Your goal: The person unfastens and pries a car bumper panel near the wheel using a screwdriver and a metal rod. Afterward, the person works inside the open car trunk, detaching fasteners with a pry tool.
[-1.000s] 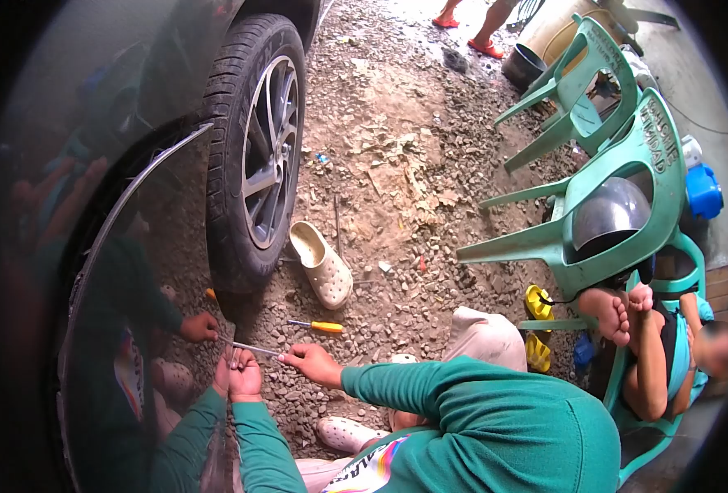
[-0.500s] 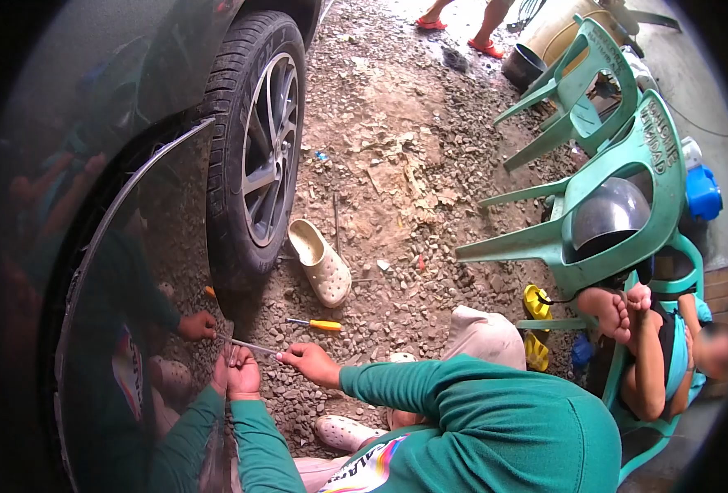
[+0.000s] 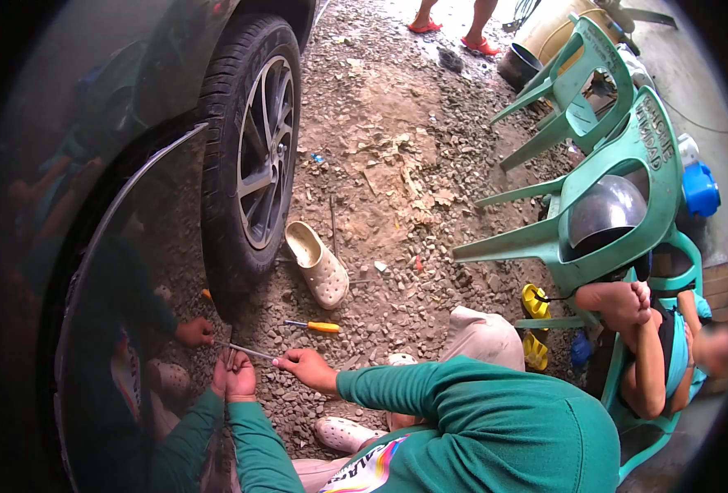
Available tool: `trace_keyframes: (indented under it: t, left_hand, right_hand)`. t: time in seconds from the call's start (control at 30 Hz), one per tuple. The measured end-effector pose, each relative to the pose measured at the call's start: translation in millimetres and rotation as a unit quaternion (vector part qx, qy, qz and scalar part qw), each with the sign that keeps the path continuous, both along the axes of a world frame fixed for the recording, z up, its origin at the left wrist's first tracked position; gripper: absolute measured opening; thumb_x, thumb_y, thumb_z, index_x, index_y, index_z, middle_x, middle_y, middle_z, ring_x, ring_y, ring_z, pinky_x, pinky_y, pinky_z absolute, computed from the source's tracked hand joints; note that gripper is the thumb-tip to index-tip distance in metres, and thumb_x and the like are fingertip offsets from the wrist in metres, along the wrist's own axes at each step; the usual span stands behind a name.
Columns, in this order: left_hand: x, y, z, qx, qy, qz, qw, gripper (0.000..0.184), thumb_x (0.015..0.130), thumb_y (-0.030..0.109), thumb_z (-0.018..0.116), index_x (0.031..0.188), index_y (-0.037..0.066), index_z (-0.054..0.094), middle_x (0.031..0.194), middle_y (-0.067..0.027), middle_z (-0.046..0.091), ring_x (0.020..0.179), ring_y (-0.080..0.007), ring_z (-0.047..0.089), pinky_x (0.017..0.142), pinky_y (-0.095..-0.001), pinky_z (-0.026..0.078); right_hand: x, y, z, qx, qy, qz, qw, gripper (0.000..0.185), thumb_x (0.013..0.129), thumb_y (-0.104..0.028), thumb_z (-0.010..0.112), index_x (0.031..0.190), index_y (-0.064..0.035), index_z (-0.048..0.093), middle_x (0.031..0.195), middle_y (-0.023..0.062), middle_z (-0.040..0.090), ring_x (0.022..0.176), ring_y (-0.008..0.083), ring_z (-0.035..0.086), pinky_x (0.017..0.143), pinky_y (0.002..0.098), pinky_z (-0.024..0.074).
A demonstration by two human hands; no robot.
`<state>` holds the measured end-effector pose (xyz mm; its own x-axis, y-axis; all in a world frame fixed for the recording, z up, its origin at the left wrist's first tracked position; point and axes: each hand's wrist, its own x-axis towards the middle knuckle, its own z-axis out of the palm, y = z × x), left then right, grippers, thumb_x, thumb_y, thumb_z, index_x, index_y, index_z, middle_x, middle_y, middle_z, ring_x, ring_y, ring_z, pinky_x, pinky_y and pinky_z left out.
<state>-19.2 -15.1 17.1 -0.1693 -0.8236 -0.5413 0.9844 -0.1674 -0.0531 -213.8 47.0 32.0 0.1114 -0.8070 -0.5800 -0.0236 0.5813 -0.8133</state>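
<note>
In the head view, my right hand (image 3: 313,370) pinches the near end of a thin metal rod (image 3: 254,353) between thumb and fingertips, the other fingers curled in. The rod slants away from it to the left, its far end at my left hand (image 3: 240,382), right by the lower edge of the glossy dark car panel (image 3: 138,279). My left hand is drawn closed, knuckles up, fingertips together at that edge; I can't tell exactly what they pinch there. The panel mirrors my hands and green sleeves.

All this is over the gravel ground (image 3: 380,271), toward its near left corner. Just above my hands lies a screwdriver (image 3: 323,327), its yellow-orange handle to the right and its shaft to the left. Beyond it a beige clog (image 3: 323,275) sits near the wheel (image 3: 267,156), toe toward me, with a thin dark bar (image 3: 334,222) next to it. My own foot wears a pale clog (image 3: 347,434) below my right hand.

Along the right edge of the ground are green plastic chairs (image 3: 664,152), a shiny rounded metal vessel (image 3: 606,209) on one of them, a seated person (image 3: 647,374) with bare feet, and yellow sandals (image 3: 536,301). At the far edge someone stands in red footwear (image 3: 480,46), near a dark bucket (image 3: 518,67).
</note>
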Motion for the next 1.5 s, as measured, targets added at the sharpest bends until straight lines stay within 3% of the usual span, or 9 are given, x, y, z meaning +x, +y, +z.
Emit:
trace_keyframes:
  t: [0.2,0.53,0.73,0.93,1.17,1.23,1.37,1.43,1.5]
  left_hand:
    - [10,-4,12,0.110,-0.023,-0.027,0.993,0.024,0.097,0.007,0.040,0.074,0.009,0.045,0.060,0.0018,0.035,0.050,-0.0086,0.032,0.048,-0.0226,0.030]
    - [25,0,-11,0.116,0.026,-0.007,0.993,0.023,0.097,0.006,0.036,0.076,0.006,0.048,0.061,-0.0006,0.039,0.049,-0.0098,0.033,0.046,-0.0229,0.032]
    - [11,-1,20,0.067,0.053,-0.010,0.996,0.023,0.095,0.007,0.036,0.078,0.003,0.050,0.062,-0.0045,0.044,0.047,-0.0107,0.035,0.041,-0.0239,0.033]
    - [23,-2,6,0.070,0.093,-0.030,0.993,0.023,0.094,0.007,0.034,0.078,0.002,0.050,0.066,-0.0053,0.047,0.045,-0.0119,0.035,0.040,-0.0240,0.033]
    - [23,-8,21,0.048,0.141,-0.087,0.985,0.023,0.097,0.015,0.039,0.079,0.007,0.050,0.067,-0.0015,0.041,0.052,-0.0112,0.033,0.044,-0.0253,0.030]
    - [23,-10,19,0.021,0.163,-0.122,0.979,0.023,0.098,0.017,0.040,0.078,0.008,0.049,0.067,-0.0004,0.039,0.053,-0.0110,0.033,0.045,-0.0257,0.029]
    - [34,-17,-33,0.028,0.100,-0.125,0.987,0.027,0.099,0.017,0.040,0.073,0.011,0.043,0.064,0.0004,0.035,0.054,-0.0101,0.032,0.050,-0.0250,0.030]
    - [14,-11,-4,0.056,0.063,-0.063,0.994,0.028,0.100,0.016,0.037,0.072,0.011,0.040,0.063,-0.0003,0.033,0.053,-0.0104,0.032,0.051,-0.0250,0.031]
    - [4,-9,18,0.073,0.058,-0.025,0.995,0.029,0.100,0.016,0.036,0.071,0.010,0.039,0.062,-0.0006,0.033,0.052,-0.0107,0.032,0.051,-0.0252,0.031]
  right_hand:
    - [9,5,-2,0.001,-0.006,0.001,1.000,0.036,0.093,-0.038,0.067,0.096,-0.0024,0.071,0.071,0.0038,0.060,0.072,0.0106,0.049,0.068,0.0309,0.0434]
    - [21,10,6,0.084,-0.098,-0.003,0.992,0.039,0.096,-0.042,0.063,0.084,-0.0053,0.067,0.068,-0.0039,0.050,0.067,0.0085,0.041,0.061,0.0271,0.0356]
    - [30,19,4,0.144,-0.199,-0.019,0.969,0.034,0.098,-0.040,0.060,0.079,-0.0117,0.064,0.064,-0.0091,0.045,0.056,0.0050,0.034,0.051,0.0253,0.0271]
    - [20,12,64,0.211,-0.210,-0.043,0.954,0.036,0.096,-0.042,0.062,0.080,-0.0099,0.066,0.065,-0.0082,0.048,0.059,0.0058,0.036,0.053,0.0256,0.0296]
    - [47,29,31,0.164,-0.131,-0.074,0.975,0.043,0.096,-0.042,0.062,0.075,-0.0046,0.065,0.067,-0.0050,0.050,0.066,0.0085,0.040,0.061,0.0281,0.0351]
    - [40,12,63,0.167,-0.102,-0.041,0.980,0.043,0.096,-0.043,0.062,0.078,-0.0043,0.066,0.068,-0.0049,0.051,0.067,0.0090,0.040,0.061,0.0280,0.0349]
    - [35,-21,76,0.167,-0.192,-0.184,0.950,0.045,0.096,-0.044,0.061,0.079,-0.0035,0.069,0.065,-0.0035,0.054,0.063,0.0092,0.040,0.057,0.0287,0.0349]
    - [22,-14,35,0.069,-0.015,-0.041,0.997,0.046,0.095,-0.045,0.062,0.078,-0.0017,0.068,0.063,-0.0011,0.054,0.060,0.0091,0.040,0.055,0.0306,0.0354]
    - [14,-10,20,0.050,-0.016,-0.022,0.998,0.047,0.095,-0.044,0.063,0.078,-0.0003,0.066,0.062,-0.0004,0.052,0.060,0.0091,0.040,0.054,0.0320,0.0359]
